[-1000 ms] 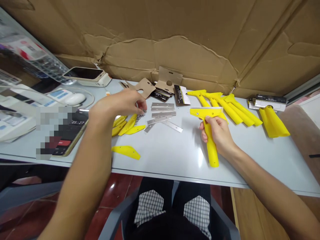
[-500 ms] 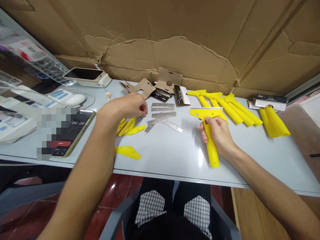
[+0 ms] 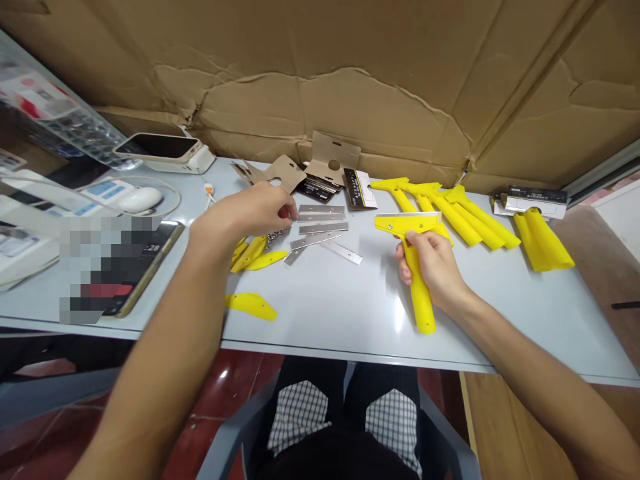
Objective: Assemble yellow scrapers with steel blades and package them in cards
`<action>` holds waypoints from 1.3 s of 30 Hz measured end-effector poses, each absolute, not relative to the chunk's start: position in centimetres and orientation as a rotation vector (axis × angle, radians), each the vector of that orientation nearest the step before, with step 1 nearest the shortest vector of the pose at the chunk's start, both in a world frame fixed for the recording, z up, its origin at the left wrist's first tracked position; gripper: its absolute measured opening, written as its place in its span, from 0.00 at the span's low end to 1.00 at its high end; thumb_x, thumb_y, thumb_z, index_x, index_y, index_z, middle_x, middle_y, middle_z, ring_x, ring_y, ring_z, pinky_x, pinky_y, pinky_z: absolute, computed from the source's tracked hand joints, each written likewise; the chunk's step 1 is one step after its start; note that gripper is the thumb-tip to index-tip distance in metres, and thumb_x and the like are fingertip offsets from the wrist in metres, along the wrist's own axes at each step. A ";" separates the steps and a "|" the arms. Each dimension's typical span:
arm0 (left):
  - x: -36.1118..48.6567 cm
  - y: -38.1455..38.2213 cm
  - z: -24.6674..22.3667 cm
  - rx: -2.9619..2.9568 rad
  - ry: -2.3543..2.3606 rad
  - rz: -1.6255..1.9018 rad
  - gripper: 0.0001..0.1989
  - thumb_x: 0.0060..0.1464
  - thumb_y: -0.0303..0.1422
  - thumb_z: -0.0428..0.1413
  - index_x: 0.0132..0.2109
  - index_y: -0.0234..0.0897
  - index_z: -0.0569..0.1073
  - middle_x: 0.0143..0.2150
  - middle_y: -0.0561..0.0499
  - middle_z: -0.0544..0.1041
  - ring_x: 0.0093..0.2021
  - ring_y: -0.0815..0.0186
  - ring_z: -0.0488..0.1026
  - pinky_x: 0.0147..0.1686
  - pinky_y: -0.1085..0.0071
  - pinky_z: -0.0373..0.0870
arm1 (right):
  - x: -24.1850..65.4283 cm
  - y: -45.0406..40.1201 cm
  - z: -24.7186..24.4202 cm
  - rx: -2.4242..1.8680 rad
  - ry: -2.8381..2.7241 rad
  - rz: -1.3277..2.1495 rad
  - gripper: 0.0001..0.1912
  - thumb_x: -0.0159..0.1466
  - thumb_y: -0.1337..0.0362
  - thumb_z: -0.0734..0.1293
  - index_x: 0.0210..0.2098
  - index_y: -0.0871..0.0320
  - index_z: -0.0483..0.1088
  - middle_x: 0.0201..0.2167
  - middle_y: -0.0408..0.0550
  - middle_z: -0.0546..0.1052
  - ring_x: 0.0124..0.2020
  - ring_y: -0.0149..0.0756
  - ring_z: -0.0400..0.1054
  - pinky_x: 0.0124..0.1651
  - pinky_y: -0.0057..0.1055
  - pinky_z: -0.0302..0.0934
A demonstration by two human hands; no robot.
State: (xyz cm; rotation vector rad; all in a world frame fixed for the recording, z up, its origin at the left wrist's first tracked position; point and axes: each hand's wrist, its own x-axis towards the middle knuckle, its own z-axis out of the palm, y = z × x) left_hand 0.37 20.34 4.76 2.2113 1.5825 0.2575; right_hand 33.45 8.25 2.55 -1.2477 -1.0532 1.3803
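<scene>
My right hand (image 3: 434, 261) is wrapped round the handle of a yellow scraper (image 3: 420, 287), whose metal blade edge faces away from me. My left hand (image 3: 270, 212) hovers over a small pile of screws (image 3: 274, 236), its fingers pinched together; whatever they hold is too small to make out. Just right of it lie several flat metal blades (image 3: 323, 227). Yellow plastic cover pieces (image 3: 251, 253) sit below my left hand, and one separate yellow piece (image 3: 254, 306) rests nearer the table's front edge.
Several yellow scraper handles (image 3: 463, 220) lie at the back right, beside another yellow bundle (image 3: 543, 243) with packaging. Cardboard cards (image 3: 333, 160) stand behind the blades. On the left are a phone (image 3: 150, 267), another phone (image 3: 159, 145) and a white mouse (image 3: 142, 199). Tall cardboard (image 3: 375, 40) borders the back.
The whole view has shifted slightly, moving the table items a little left. My left hand stays by the screws, and my right hand keeps the scraper in nearly the same pose.
</scene>
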 end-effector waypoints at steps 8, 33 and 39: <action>6.6 16.5 6.9 2.408 1.143 0.717 0.12 0.63 0.39 0.58 0.43 0.41 0.86 0.42 0.47 0.86 0.41 0.59 0.79 0.43 0.65 0.69 | 33.5 8.3 2.7 -1.262 -1.056 1.410 0.18 0.67 0.53 0.69 0.26 0.57 0.72 0.15 0.43 0.71 0.13 0.29 0.61 0.17 0.27 0.56; 13.2 14.6 1.9 0.794 0.838 0.987 0.05 0.60 0.31 0.69 0.39 0.35 0.82 0.38 0.48 0.77 0.36 0.66 0.72 0.37 0.68 0.72 | 33.9 8.2 3.0 -1.212 -1.114 1.475 0.16 0.67 0.51 0.69 0.31 0.57 0.73 0.12 0.41 0.71 0.12 0.31 0.60 0.17 0.27 0.54; 13.7 13.9 2.1 0.985 0.932 1.123 0.06 0.61 0.34 0.68 0.39 0.37 0.82 0.40 0.46 0.79 0.40 0.64 0.76 0.38 0.67 0.76 | 34.0 8.2 3.4 -1.238 -1.095 1.338 0.15 0.67 0.52 0.69 0.30 0.55 0.70 0.12 0.40 0.70 0.13 0.31 0.61 0.19 0.29 0.57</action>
